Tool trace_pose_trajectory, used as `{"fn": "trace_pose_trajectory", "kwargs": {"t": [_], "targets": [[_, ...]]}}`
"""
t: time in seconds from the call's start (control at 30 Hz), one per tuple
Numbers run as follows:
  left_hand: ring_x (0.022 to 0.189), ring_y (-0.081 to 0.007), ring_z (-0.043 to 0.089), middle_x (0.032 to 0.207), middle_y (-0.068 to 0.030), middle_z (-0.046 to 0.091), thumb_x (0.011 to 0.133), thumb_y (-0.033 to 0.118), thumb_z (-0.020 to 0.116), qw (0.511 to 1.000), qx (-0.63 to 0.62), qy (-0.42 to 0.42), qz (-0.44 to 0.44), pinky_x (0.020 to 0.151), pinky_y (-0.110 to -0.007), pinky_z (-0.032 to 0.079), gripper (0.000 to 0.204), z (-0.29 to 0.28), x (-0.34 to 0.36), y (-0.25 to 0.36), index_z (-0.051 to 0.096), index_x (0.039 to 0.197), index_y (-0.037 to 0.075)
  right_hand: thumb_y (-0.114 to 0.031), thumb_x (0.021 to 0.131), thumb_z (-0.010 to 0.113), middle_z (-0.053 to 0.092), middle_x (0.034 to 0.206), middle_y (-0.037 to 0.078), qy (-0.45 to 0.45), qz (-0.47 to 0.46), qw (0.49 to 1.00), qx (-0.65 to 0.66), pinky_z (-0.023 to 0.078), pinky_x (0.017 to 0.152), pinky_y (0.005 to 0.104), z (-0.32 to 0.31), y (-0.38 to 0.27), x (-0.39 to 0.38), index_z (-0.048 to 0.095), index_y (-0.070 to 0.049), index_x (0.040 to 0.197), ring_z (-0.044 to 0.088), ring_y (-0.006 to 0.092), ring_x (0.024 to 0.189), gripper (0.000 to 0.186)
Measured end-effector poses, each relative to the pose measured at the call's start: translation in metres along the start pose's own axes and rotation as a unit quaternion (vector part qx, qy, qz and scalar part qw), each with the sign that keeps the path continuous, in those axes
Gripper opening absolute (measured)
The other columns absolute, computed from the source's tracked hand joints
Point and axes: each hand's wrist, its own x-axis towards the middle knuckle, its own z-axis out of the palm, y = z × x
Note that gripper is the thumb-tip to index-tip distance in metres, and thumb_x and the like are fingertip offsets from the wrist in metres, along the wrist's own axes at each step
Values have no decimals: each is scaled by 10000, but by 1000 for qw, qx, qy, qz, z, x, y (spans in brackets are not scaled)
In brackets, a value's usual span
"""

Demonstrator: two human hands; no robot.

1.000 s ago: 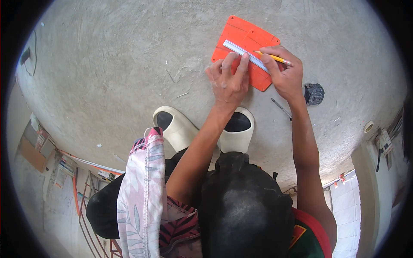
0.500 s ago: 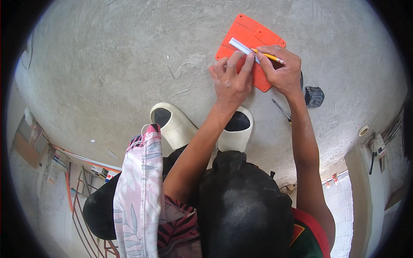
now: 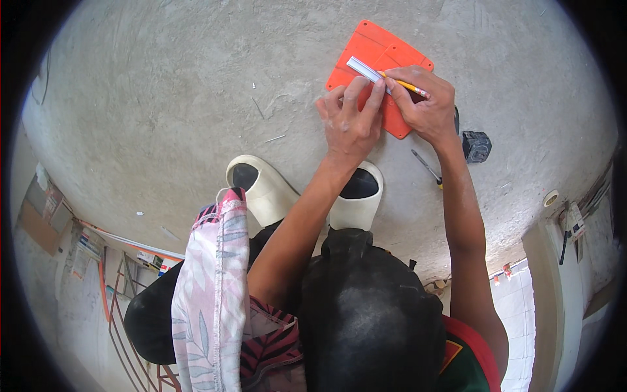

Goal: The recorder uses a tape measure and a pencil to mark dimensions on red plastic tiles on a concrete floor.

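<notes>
An orange plastic plate with corner holes lies on the floor, a white straight strip across it. My left hand presses its fingertips onto the strip and plate, fingers apart and bent. My right hand grips a yellow pencil, its point at the strip beside my left fingers; the exact tip is partly hidden. Right of my hands lie a screwdriver and a dark tool, possibly a tape measure, with part hidden behind my right hand.
White slip-on shoes are on the concrete floor below my hands. Small scraps and a thin stick lie left. A round tape-like ring lies far right. Boards, rails and wall clutter line the lower edges.
The plate and strip have shifted slightly up and right in the view. My right hand and pencil have moved slightly left, closer to my left fingertips, with little change in the last half second.
</notes>
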Motion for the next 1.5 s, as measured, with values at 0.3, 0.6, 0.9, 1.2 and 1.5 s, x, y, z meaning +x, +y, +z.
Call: {"fn": "trace_pose_trajectory", "kwargs": {"t": [0.3,0.6,0.9,1.2,1.5], "targets": [[1058,-252,502,1259,-2,570,740,139,782,1000,1,-2,-4,839,-456,370,570,0,-1,0,685,1298,199,-36,845,758,772,896,86,1,-4,1000,-3,569,680,310,3,1,0,770,-35,961,737,211,764,116],[1084,-273,501,1280,2,580,730,88,812,1000,-1,-21,-23,908,-444,391,557,-4,0,4,725,1267,210,-22,845,750,767,886,95,-11,5,1000,3,560,692,303,-1,-2,1,764,-18,955,731,213,776,111],[1087,-270,502,1272,3,587,737,86,802,1000,-2,-20,-23,905,-443,386,568,-4,1,4,713,1282,222,-23,851,753,766,889,94,21,41,999,9,555,697,298,-9,0,-9,764,-23,953,725,202,776,103],[1082,-268,504,1276,2,583,740,99,808,1000,2,-19,-22,899,-442,384,553,-5,-1,1,721,1273,217,-37,845,764,767,875,93,0,4,1000,4,558,681,299,1,-2,-1,767,-32,961,727,203,753,116],[1067,-256,504,1268,4,572,744,118,803,1000,1,-8,-14,868,-446,379,553,-2,1,2,705,1281,206,-35,842,757,768,876,95,-11,-1,1000,7,563,678,304,-1,0,3,765,-25,953,730,209,755,112]]}}
